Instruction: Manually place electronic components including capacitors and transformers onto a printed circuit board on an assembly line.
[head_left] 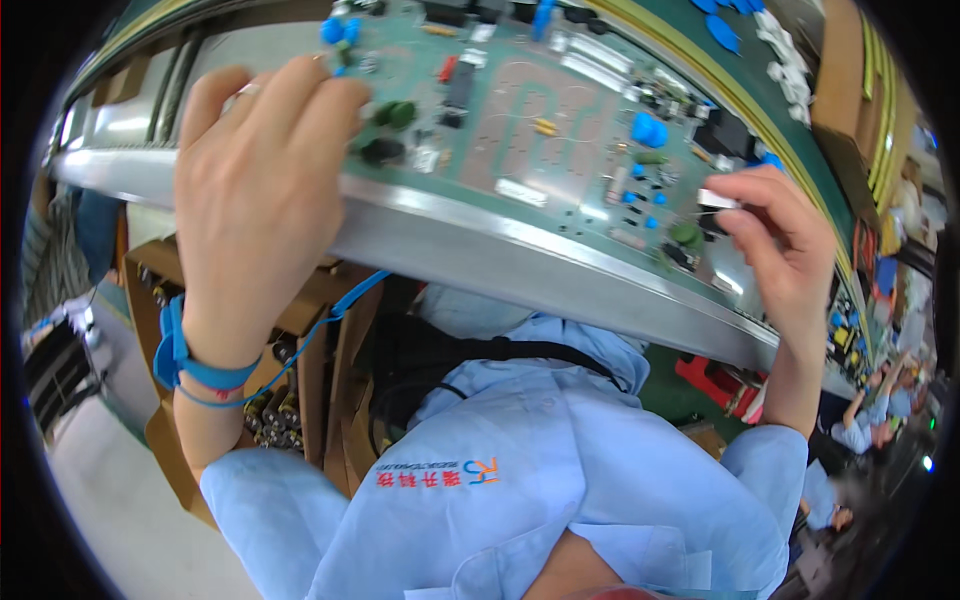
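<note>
A green circuit board [480,165] lies in front of me, carrying blue, green, black and white components. My right hand [785,240] is over its right part, with thumb and forefinger pinching a small white block-shaped component [716,200]. A thin wire lead shows beside that part. Over the board's left end is my left hand [265,185], slightly blurred, back upward and fingers curled. Its fingertips are partly hidden, and I cannot make out what they hold, if anything. Close to them are dark green disc-shaped components [398,113]. A blue wrist strap [215,375] with a cord circles my left wrist.
A metal rail [480,245] runs along the board's near edge. Below it at left, a cardboard box [180,440] holds several dark cylindrical parts. Blue parts [722,33] and white parts [790,75] lie at the upper right, beside cardboard boxes [840,75]. Other people [870,420] are at far right.
</note>
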